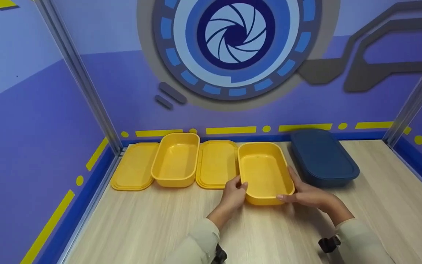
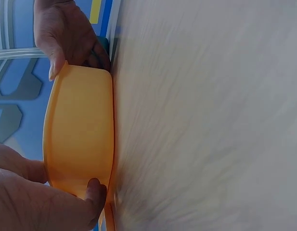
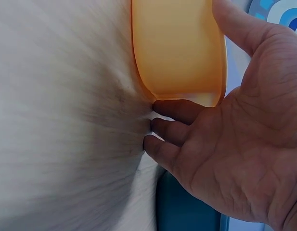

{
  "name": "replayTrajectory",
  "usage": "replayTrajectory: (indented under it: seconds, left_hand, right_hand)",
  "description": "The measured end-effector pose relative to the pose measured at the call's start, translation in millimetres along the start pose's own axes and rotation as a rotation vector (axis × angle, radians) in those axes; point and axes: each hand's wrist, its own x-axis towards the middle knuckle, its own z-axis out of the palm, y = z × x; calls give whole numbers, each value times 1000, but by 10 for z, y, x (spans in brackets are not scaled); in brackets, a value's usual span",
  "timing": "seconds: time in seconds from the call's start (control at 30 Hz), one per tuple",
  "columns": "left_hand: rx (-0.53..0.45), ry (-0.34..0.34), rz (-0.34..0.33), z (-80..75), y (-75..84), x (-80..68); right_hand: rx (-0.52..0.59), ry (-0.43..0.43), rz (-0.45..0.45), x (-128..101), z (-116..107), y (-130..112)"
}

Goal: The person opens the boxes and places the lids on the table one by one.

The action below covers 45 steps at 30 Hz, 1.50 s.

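An open yellow lunch box (image 1: 264,174) stands on the table right of the middle. My left hand (image 1: 232,196) grips its near left corner, the thumb at the rim and a fingertip low on the wall in the left wrist view. At the near right corner my right hand (image 1: 308,194) holds the box, thumb over the rim and fingers along the side. The right wrist view shows those fingertips (image 3: 160,108) down by the tabletop. Directly left of the box lies a yellow lid (image 1: 218,165).
Farther left, a second open yellow box (image 1: 177,159) stands beside another yellow lid (image 1: 136,167). A dark blue lidded box (image 1: 324,157) is close on the right of my right hand. The purple back wall (image 1: 115,91) rises behind the row.
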Motion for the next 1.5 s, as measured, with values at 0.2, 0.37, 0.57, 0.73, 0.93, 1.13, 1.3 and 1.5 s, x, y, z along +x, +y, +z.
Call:
replayTrajectory:
  seconds: [0.2, 0.37, 0.57, 0.73, 0.93, 1.13, 1.3, 1.5]
  left_hand:
    - [3, -7, 19, -6, -5, 18]
    - [7, -5, 36, -2, -16, 44]
    - [17, -1, 43, -20, -10, 68]
    - [29, -5, 32, -23, 13, 71]
    - [20, -10, 26, -30, 12, 72]
    - [17, -1, 27, -28, 20, 71]
    - [20, 3, 15, -24, 30, 78]
    - [28, 1, 20, -32, 21, 96]
  right_hand:
    - [-5, -1, 11, 8, -11, 0]
    - [10, -7, 24, 26, -22, -21]
    - [22, -10, 2, 54, -40, -31]
    - [22, -13, -7, 60, -48, -28]
    - [-13, -22, 13, 64, -46, -30]
    - [-17, -20, 16, 64, -51, -27]
    - [4, -20, 8, 63, -48, -24]
    - [17, -16, 4, 65, -46, -28]
